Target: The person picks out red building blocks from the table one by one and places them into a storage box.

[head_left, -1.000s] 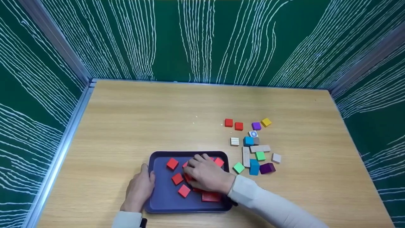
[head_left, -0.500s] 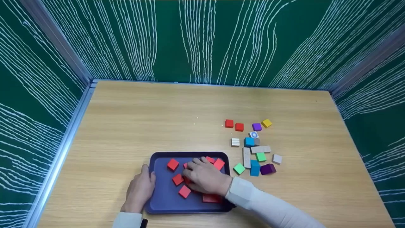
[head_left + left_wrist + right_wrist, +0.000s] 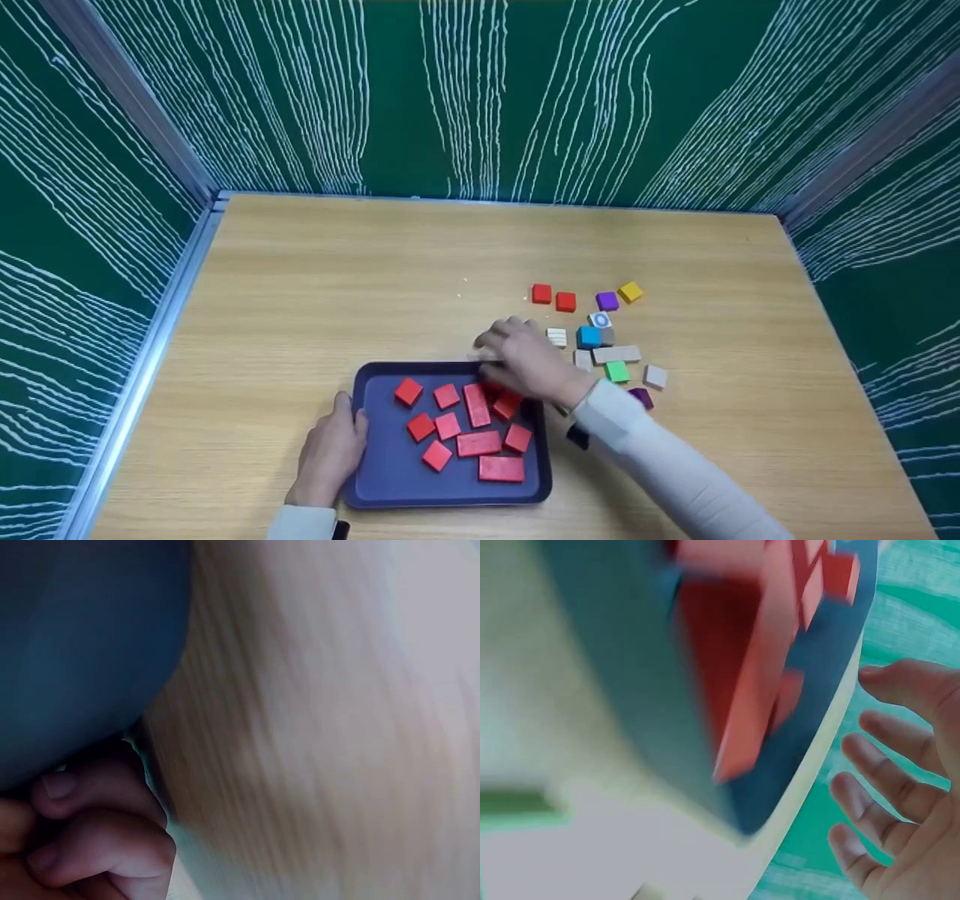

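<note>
A dark blue tray (image 3: 409,480) holds several red blocks, both cubes and longer bars such as the red bar (image 3: 501,469). My left hand (image 3: 330,450) grips the tray's left side; in the left wrist view its curled fingers (image 3: 105,851) sit against the tray's underside. Over the far right corner of the tray is my right hand (image 3: 529,364), hiding that corner and part of a red block (image 3: 507,406) there. The right wrist view shows this hand with spread, slightly bent fingers (image 3: 889,780) and nothing between them.
Right of the tray lie several loose blocks: two red cubes (image 3: 541,293), a purple cube (image 3: 607,301), a yellow cube (image 3: 631,292), blue (image 3: 589,337), green (image 3: 617,371) and grey ones (image 3: 616,354). My right forearm covers some. Green walls with white lines (image 3: 465,97) enclose the table.
My right hand has lifted from among the red blocks and moved up and right to the tray's far edge, uncovering the blocks. The left hand stays at the tray.
</note>
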The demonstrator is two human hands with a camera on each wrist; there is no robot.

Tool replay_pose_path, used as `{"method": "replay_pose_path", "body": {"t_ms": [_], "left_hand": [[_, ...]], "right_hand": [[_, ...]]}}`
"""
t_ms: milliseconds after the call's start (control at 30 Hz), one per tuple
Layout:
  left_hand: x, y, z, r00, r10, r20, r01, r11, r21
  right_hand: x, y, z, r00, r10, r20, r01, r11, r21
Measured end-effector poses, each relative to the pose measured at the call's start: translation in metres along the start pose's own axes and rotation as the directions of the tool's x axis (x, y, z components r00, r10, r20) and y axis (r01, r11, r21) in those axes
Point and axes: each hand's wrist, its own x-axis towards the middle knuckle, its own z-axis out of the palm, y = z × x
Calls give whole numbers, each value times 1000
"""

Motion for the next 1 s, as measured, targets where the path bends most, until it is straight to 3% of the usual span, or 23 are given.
{"method": "replay_pose_path", "body": {"t_ms": [167,300,500,733,1000], "left_hand": [[1,-1,0,1000,-12,2,12,1000,-2],[1,-2,0,1000,-16,9,16,1000,-7],[2,-2,1,1000,-15,7,15,1000,-3],[2,-1,0,1000,-16,-2,16,1000,10],[2,1,1,1000,-20,0,20,1000,-3]], "right_hand": [[-7,34,-11,990,124,-62,-124,992,3],[-16,58,-20,962,264,-74,-264,964,17],[-25,91,-25,926,345,-149,-349,937,6],[-29,113,-19,871,484,-87,-489,871,-42],[-29,126,-9,857,514,-44,-516,851,-99]]}}
